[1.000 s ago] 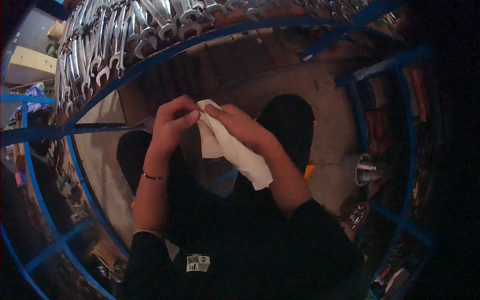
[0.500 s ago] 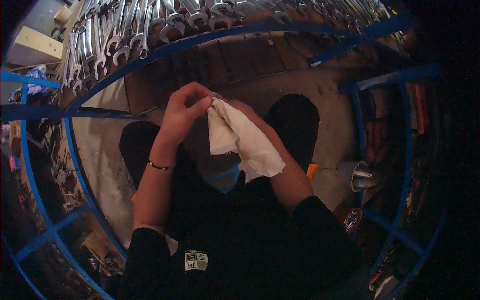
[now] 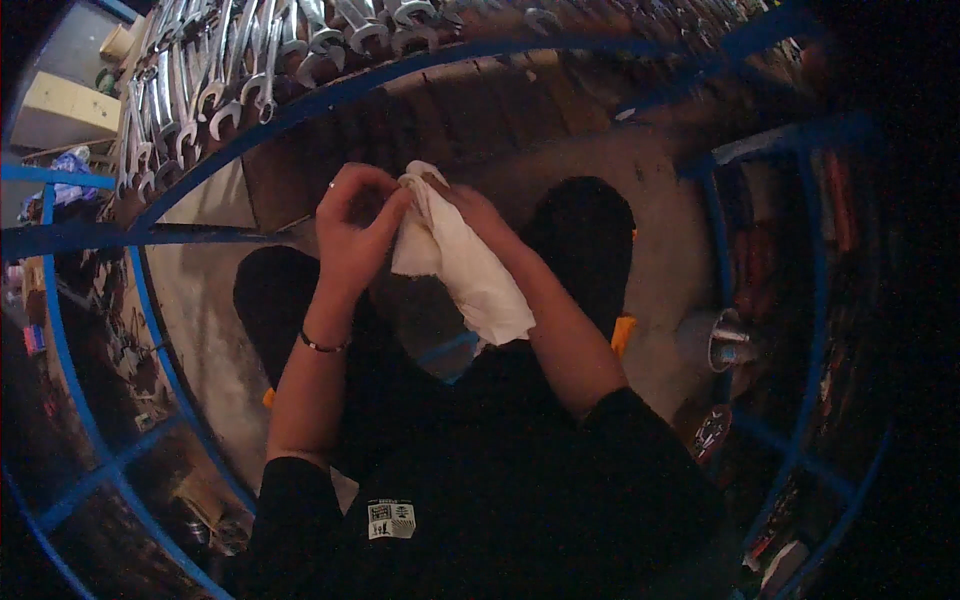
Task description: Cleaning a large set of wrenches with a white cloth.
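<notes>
A white cloth (image 3: 462, 262) with dark smudges hangs from my hands, in front of my knees. My left hand (image 3: 358, 215) is closed, thumb and fingers pinching the cloth's upper left edge. My right hand (image 3: 475, 210) lies partly behind the cloth, its fingers bent round the upper end. The lower end of the cloth drapes over my right forearm. Whether anything is wrapped inside the cloth is hidden.
Many open-ended wrenches (image 3: 235, 85) lie in rows on a rack with a blue frame (image 3: 330, 95) ahead. More blue-framed shelves stand left and right. A metal bucket (image 3: 730, 345) sits to the right, a pale box (image 3: 65, 110) far left.
Both hands have shifted slightly left with the cloth. The cloth is now bunched higher over the fingers, and its lower end has drawn in to the left.
</notes>
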Available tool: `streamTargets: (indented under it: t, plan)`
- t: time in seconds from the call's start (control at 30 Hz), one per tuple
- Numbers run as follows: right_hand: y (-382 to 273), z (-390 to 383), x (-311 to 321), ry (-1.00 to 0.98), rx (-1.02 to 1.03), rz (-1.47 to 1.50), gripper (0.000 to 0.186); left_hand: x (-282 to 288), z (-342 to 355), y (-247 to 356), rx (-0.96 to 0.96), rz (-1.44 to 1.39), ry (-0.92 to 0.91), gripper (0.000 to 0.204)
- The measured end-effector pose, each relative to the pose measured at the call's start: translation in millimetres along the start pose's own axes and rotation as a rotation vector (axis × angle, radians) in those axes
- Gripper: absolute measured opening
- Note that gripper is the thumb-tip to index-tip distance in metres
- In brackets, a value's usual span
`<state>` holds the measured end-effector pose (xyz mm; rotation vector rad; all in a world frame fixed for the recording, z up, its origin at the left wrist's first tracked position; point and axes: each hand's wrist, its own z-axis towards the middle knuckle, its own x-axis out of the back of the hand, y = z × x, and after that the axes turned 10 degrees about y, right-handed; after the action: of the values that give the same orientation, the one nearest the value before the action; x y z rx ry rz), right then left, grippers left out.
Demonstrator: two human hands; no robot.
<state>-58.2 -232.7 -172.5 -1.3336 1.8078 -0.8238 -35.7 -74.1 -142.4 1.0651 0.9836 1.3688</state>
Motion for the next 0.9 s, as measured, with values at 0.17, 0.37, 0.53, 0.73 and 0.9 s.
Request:
streamTargets:
  t: [0.17, 0.37, 0.53, 0.73, 0.9]
  plan:
    - [3.4, 8.4, 5.8, 0.038, 0.054, 0.041, 0.052, -7.1, 0.7, -5.2, -0.064, 0.148, -0.062, 0.012]
    - [-8.7, -3.3, 11.4, 0.036, 0.056, -0.036, 0.052, -13.1, -2.9, -3.7, -0.149, 0.246, -0.082, 0.015]
    - [-15.1, -10.5, 13.3, -0.079, 0.007, 0.016, 0.05, -13.9, -7.8, -12.8, -0.06, 0.15, -0.092, 0.014]
    - [-19.4, -13.3, 11.7, -0.089, -0.037, -0.079, 0.049, -4.6, -3.4, 1.5, 0.013, 0.127, 0.098, 0.014]
    - [-17.2, -8.4, 17.7, -0.006, 0.163, -0.266, 0.048, 5.2, 1.6, 0.5, -0.034, 0.088, 0.193, 0.012]
